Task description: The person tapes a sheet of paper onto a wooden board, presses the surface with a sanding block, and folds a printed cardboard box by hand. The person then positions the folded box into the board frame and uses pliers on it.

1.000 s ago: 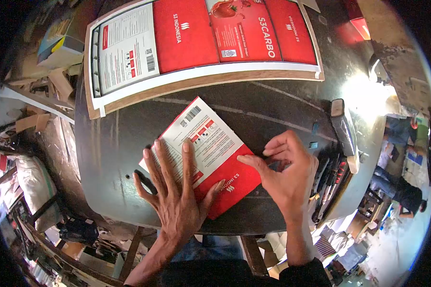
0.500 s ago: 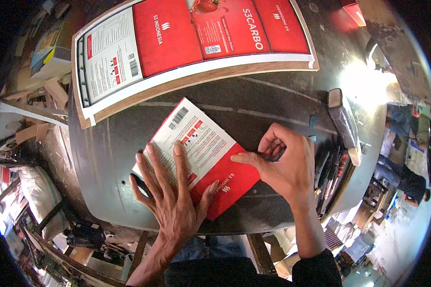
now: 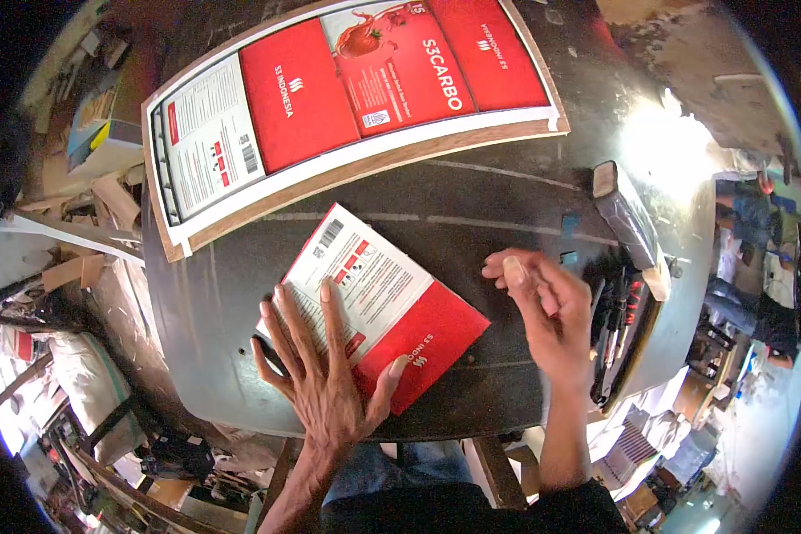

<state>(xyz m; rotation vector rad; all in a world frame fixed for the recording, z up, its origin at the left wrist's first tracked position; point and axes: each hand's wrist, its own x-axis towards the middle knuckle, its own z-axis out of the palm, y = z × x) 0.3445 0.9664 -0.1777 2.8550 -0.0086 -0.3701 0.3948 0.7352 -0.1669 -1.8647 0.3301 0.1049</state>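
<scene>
A folded red and white printed carton (image 3: 383, 303) lies tilted on the dark table (image 3: 472, 392). My left hand (image 3: 325, 374) rests flat on its lower left part, fingers spread, with a dark object partly hidden beneath the fingers at the carton's left edge. To the right of the carton, my right hand (image 3: 547, 307) is raised off it with its fingers curled and thumb near the fingertips; whether anything small is between them cannot be made out. Beyond both hands lies a board (image 3: 329, 182) bearing a large red and white printed sheet (image 3: 303, 107).
A block wrapped in dark material (image 3: 627, 214) stands at the table's right, beside tools with red and black handles (image 3: 627, 307). A person (image 3: 761, 311) is at the far right. A white sack (image 3: 89, 383) lies at the left beyond the table.
My right hand has lifted off the carton's right corner and moved right, its thumb drawn back from the surface. My left hand stays on the carton. The view has shifted somewhat.
</scene>
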